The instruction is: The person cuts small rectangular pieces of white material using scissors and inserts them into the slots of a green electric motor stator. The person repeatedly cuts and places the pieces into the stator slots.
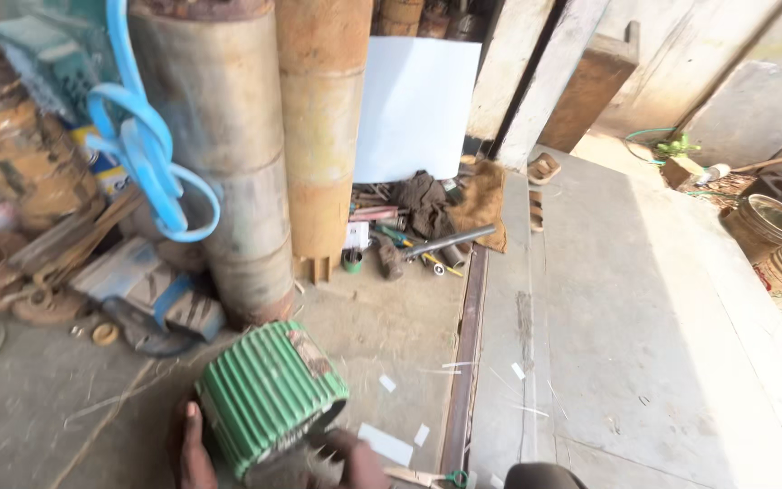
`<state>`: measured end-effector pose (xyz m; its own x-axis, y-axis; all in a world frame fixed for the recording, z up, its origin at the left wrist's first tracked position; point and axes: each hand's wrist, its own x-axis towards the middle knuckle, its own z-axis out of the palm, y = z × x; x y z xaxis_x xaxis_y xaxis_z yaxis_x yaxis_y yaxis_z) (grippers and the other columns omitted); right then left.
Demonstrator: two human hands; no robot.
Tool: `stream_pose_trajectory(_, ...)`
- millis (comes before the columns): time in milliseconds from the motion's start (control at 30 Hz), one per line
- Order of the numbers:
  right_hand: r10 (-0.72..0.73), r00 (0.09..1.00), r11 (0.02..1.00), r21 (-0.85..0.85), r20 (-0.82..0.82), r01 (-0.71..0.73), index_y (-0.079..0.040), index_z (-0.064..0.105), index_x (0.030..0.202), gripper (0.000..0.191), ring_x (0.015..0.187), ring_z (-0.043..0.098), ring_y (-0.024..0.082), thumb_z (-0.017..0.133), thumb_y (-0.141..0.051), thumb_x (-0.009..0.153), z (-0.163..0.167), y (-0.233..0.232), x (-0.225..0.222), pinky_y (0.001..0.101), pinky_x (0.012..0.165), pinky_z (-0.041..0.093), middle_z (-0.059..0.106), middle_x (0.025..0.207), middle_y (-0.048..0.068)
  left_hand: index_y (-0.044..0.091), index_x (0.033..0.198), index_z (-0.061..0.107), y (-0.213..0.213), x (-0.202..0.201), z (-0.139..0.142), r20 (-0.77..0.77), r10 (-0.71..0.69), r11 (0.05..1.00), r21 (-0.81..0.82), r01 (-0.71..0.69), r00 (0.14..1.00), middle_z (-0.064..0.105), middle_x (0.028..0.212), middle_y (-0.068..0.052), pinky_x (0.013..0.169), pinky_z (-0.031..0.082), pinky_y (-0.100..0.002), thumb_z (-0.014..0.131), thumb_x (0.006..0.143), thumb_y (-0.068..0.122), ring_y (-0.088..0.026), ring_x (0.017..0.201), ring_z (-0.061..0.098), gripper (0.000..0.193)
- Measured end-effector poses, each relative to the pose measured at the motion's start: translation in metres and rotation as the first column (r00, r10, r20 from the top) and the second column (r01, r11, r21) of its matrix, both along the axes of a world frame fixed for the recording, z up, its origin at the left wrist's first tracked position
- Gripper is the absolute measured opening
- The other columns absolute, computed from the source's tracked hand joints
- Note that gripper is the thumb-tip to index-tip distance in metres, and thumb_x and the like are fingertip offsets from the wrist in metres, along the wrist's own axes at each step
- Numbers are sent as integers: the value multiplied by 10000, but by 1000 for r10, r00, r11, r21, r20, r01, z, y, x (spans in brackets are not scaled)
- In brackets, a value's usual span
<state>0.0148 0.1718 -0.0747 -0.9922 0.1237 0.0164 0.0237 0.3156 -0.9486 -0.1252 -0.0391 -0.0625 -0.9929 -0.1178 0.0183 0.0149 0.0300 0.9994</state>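
Rusty steel dominates up top: two tall cylinders stand upright on the concrete floor, with blue strapping looped against the left one. Behind them leans a white sheet. To the left, a heap of rusted discs and scrap; to the right, two buckets sit at the edge of the sunlit slab.

Down low, here's the action: a green ribbed motor housing lies on its side on the floor, open end facing lower right. The left hand rests flat against the housing's left flank, fingers pointing up along the ribs, touching but not wrapped around it. The right hand sits at the open mouth, just beside the lower right rim; how its fingers are set, closed or spread, I cannot tell, since the frame edge cuts it off.

A metal rail runs along the floor just right of the housing. Beyond, a pile of hand tools and a grey pipe lie by a brown cloth. White paper scraps dot the floor near the right hand.
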Motion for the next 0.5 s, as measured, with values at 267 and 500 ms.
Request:
stream_pose_trajectory(267,192,979,857,-474,-73,-203,-56,142,1601,950,1513,293,289,792,-123,912,-16,-44,-13,416,1205,268,283,1649,173,36,1555,408,11,-32,-58,311,-241,810,586,14,919,460,1555,-97,1143,344,-384,321,1052,558,-230,1362,438,731)
stream_pose_trajectory(500,305,951,813,-533,44,-236,-87,-36,1644,1161,1613,75,271,769,-229,820,11,-62,3,432,1255,121,61,1750,120,13,1143,535,6,-21,-62,-123,22,992,129,-6,992,564,1076,-131,915,454,-381,383,1087,484,-245,1015,540,498)
